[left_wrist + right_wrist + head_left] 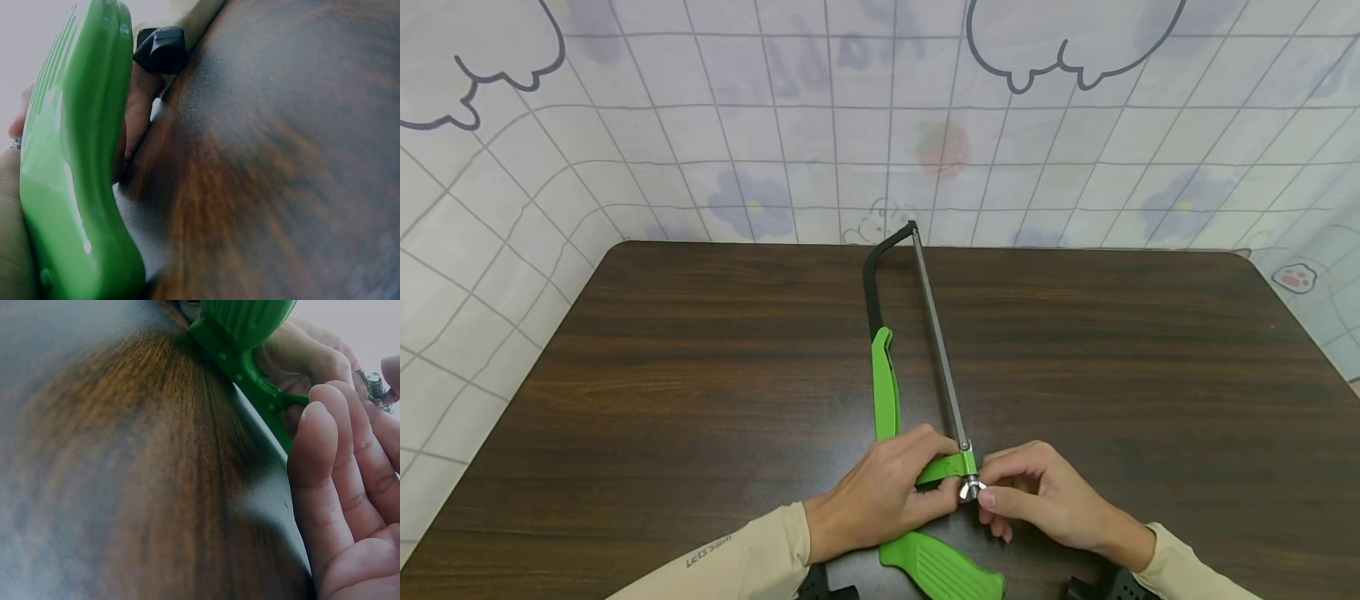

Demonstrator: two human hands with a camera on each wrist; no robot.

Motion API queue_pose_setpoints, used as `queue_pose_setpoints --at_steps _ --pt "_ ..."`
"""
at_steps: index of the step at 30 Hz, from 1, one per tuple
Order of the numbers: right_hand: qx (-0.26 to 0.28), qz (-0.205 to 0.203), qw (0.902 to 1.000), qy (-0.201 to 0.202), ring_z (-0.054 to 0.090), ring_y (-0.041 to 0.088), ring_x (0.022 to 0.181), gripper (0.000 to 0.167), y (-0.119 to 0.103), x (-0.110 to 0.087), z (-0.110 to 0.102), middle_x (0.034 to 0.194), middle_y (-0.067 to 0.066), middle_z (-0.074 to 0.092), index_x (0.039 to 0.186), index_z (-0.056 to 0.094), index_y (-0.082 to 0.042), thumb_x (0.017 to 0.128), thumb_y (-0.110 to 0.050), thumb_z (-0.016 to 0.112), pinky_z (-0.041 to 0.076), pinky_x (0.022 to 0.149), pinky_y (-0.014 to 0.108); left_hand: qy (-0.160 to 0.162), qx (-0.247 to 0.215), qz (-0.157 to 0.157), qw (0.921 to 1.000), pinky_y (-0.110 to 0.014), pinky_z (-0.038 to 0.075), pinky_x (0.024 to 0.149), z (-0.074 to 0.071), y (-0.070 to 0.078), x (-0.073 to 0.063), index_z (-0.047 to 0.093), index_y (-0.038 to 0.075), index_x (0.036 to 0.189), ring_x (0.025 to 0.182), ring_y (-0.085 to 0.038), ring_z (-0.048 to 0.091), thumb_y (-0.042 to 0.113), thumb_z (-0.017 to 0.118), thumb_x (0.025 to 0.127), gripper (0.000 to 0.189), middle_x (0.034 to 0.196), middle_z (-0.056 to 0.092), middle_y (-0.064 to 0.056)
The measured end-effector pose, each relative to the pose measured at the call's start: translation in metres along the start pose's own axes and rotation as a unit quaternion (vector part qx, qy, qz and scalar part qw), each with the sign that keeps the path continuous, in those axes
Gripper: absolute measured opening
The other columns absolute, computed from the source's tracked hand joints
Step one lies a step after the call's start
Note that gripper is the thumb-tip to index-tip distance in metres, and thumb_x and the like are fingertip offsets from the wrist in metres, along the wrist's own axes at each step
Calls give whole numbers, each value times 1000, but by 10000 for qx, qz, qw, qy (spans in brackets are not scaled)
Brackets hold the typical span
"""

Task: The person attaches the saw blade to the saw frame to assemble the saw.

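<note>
Nearest the camera: bright green ribbed plastic handle point(943, 567) of a green-and-black hacksaw point(886, 392). Saw is at mid-width of the dark wood-grain tabletop point(1112, 350), nose pointing at the far edge, handle toward the near side.

Left hand point(887, 487) grips the green end bracket point(940, 469). Right hand point(1037, 496) pinches the small silver metal wing nut point(970, 490) with thumb and index. Right wrist view shows a silver threaded screw point(375, 385) beside the thumb. Hands are close together but on separate parts.

Step in hand looks like wing nut adjustment; turning direction can't be told. To do it well: brace the bracket firmly, turn the nut in short even strokes, thread square. Hold the slim grey metal blade point(940, 343) in line with the bracket so it doesn't twist, and fingers off its edge. Check both end pins seat before taking up full tension.

Writing: dark lettering point(708, 551) on the left cream sleeve point(752, 554), upside down, not reliably readable. Faint marks on the white gridded wall covering point(880, 133), illegible. No brand readable on the saw.
</note>
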State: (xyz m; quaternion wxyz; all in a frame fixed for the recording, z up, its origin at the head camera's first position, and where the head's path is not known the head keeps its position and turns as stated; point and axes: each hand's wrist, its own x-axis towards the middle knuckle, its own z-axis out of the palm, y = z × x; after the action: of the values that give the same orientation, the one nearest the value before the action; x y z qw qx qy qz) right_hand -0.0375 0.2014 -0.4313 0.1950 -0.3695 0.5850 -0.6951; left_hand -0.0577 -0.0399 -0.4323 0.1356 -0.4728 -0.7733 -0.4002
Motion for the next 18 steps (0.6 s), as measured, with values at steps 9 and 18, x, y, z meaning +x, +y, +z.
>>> queue_pose_setpoints --at_steps 9,18 --pt "330 27 9994 -32 54 38 58 26 -1 1 1 81 30 56 98 65 14 100 18 39 58 54 37 -41 -50 -47 10000 -1 41 67 0 0 0 64 10 113 73 2 51 6 69 90 24 93 64 4" --pt "355 28 9994 -46 53 38 58 29 -2 1 1 81 30 55 97 65 13 99 19 37 58 55 36 -68 -81 -85 9999 -1 42 67 -1 1 0 64 10 114 73 2 51 6 68 91 23 94 64 3"
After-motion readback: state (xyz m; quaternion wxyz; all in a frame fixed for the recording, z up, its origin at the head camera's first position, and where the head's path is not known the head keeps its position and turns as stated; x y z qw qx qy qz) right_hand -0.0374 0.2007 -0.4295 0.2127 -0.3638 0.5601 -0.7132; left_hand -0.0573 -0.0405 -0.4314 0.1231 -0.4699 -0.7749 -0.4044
